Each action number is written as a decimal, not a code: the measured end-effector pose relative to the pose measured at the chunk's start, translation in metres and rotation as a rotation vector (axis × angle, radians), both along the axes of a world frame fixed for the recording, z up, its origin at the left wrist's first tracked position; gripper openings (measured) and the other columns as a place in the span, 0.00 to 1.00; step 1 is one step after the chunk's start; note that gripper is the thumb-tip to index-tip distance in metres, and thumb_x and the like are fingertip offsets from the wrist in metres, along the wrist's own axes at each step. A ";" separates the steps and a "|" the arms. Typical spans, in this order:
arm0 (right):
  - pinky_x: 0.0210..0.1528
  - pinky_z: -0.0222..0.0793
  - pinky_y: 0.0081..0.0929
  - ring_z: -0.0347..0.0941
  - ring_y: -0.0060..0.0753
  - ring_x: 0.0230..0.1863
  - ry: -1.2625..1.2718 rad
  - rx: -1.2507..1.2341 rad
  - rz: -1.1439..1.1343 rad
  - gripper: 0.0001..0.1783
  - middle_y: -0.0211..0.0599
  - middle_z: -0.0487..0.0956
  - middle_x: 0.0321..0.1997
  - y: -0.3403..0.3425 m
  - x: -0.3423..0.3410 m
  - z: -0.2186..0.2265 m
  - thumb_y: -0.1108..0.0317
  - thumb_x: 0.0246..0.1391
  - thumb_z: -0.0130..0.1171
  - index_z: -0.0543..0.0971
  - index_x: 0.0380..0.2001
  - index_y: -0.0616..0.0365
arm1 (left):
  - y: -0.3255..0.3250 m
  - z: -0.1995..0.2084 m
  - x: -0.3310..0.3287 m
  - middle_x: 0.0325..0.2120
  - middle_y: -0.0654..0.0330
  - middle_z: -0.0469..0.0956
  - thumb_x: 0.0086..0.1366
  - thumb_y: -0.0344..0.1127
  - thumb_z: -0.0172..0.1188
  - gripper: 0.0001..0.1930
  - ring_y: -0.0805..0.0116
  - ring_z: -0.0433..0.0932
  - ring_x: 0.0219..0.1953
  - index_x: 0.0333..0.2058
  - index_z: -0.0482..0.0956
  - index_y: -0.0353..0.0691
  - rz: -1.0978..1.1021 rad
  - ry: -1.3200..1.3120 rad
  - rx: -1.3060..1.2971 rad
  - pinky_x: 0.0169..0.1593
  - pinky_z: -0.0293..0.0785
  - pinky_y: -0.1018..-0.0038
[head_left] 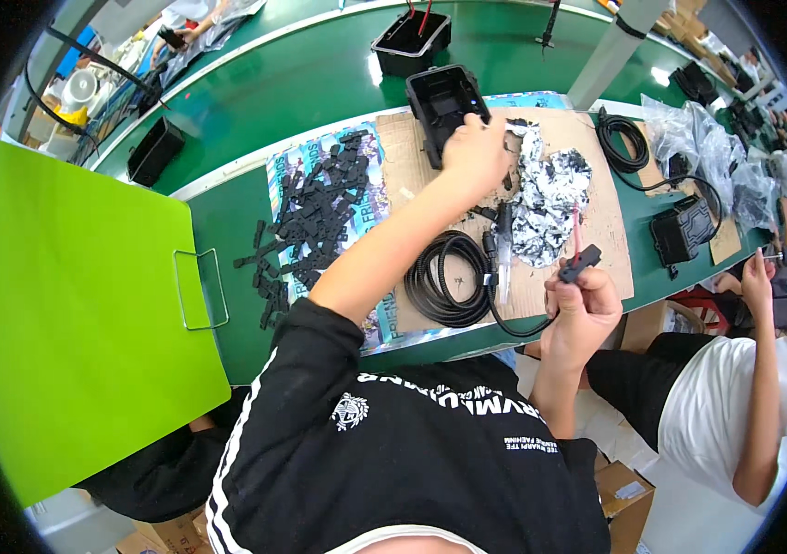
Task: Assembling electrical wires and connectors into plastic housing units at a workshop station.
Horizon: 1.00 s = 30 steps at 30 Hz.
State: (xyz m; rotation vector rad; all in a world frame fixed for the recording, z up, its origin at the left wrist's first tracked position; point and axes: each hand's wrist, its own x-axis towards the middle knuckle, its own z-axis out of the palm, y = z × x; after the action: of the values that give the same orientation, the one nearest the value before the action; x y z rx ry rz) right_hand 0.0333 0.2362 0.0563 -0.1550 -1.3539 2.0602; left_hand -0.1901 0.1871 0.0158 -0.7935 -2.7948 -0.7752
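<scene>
Black housing [444, 103] at cardboard's far edge under left hand [475, 152]; right hand [583, 309] pinching connector [580, 263].

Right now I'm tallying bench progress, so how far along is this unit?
Early, it seems. Looks done: other black housings already sit on the green belt. In hand: the left hand grips an open, seemingly empty black housing, while the right hand holds a small black connector on a cable. Left: the coiled cable and a pile of small black parts lie unused.
</scene>
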 end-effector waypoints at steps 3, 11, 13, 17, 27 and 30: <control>0.27 0.61 0.17 0.68 0.22 0.25 -0.057 0.433 -0.123 0.09 0.34 0.74 0.24 0.008 -0.005 0.006 0.81 0.40 0.68 0.77 0.26 0.64 | -0.061 0.024 -0.005 0.30 0.49 0.77 0.50 0.38 0.59 0.15 0.54 0.77 0.34 0.37 0.72 0.38 -0.196 -0.012 0.395 0.41 0.73 0.64; 0.24 0.64 0.25 0.70 0.35 0.21 0.012 1.126 0.135 0.11 0.38 0.73 0.21 -0.002 -0.061 0.044 0.75 0.38 0.69 0.79 0.27 0.64 | -0.208 0.068 0.055 0.47 0.55 0.75 0.48 0.43 0.63 0.32 0.69 0.73 0.47 0.51 0.73 0.31 -0.314 -0.782 0.929 0.54 0.68 0.74; 0.24 0.65 0.27 0.71 0.37 0.21 0.014 1.175 0.282 0.11 0.39 0.74 0.21 -0.009 -0.069 0.053 0.75 0.38 0.69 0.78 0.28 0.64 | -0.223 0.077 0.067 0.43 0.55 0.77 0.47 0.44 0.65 0.32 0.71 0.74 0.45 0.49 0.73 0.28 -0.232 -0.796 0.873 0.52 0.69 0.75; 0.25 0.66 0.27 0.71 0.39 0.23 0.010 1.212 0.401 0.10 0.40 0.73 0.23 -0.018 -0.078 0.055 0.75 0.40 0.68 0.78 0.28 0.65 | -0.234 0.082 0.075 0.43 0.55 0.76 0.47 0.43 0.65 0.32 0.72 0.74 0.44 0.49 0.73 0.28 -0.199 -0.784 0.860 0.52 0.69 0.76; 0.25 0.64 0.25 0.72 0.35 0.23 0.013 1.235 0.413 0.11 0.39 0.75 0.23 -0.021 -0.086 0.053 0.76 0.38 0.69 0.79 0.28 0.66 | -0.232 0.071 0.068 0.48 0.51 0.75 0.43 0.45 0.68 0.36 0.65 0.75 0.48 0.49 0.73 0.27 -0.215 -0.842 0.874 0.54 0.68 0.73; 0.24 0.64 0.24 0.71 0.34 0.23 -0.006 1.233 0.387 0.10 0.38 0.74 0.22 -0.022 -0.087 0.053 0.76 0.38 0.68 0.79 0.27 0.66 | -0.234 0.066 0.066 0.46 0.52 0.75 0.45 0.43 0.66 0.34 0.68 0.75 0.46 0.49 0.73 0.27 -0.257 -0.850 0.893 0.53 0.70 0.74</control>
State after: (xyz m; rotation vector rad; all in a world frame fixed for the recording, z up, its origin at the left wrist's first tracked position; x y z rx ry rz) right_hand -0.0535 0.2137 0.1098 0.6681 -2.5148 1.1202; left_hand -0.1246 -0.0465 0.0819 -0.7220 -2.3701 -2.6341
